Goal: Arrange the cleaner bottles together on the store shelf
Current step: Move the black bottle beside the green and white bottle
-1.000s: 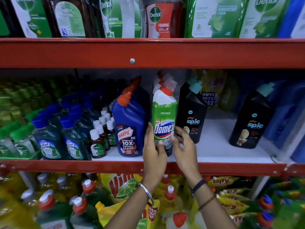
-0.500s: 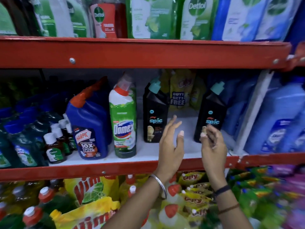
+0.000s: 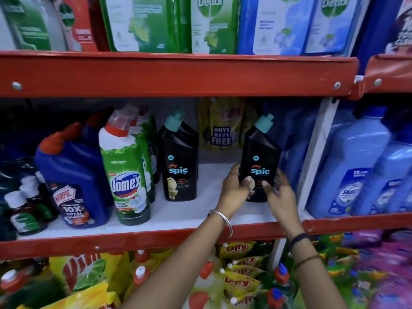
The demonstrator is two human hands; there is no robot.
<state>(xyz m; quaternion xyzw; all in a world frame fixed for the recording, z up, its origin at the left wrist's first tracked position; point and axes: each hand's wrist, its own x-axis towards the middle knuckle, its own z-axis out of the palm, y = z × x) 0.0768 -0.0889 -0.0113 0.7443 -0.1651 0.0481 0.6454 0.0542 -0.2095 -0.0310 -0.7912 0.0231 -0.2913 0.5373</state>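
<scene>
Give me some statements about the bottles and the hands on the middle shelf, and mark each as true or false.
1. Both hands hold the right Spic bottle. True: the left hand and the right hand grip its lower part.
2. The two Spic bottles touch each other. False: bare shelf lies between it and the left Spic bottle.
3. The Domex bottle stands between the Harpic bottle and the left Spic bottle. True.
4. The Spic caps are red. False: they are teal.
</scene>
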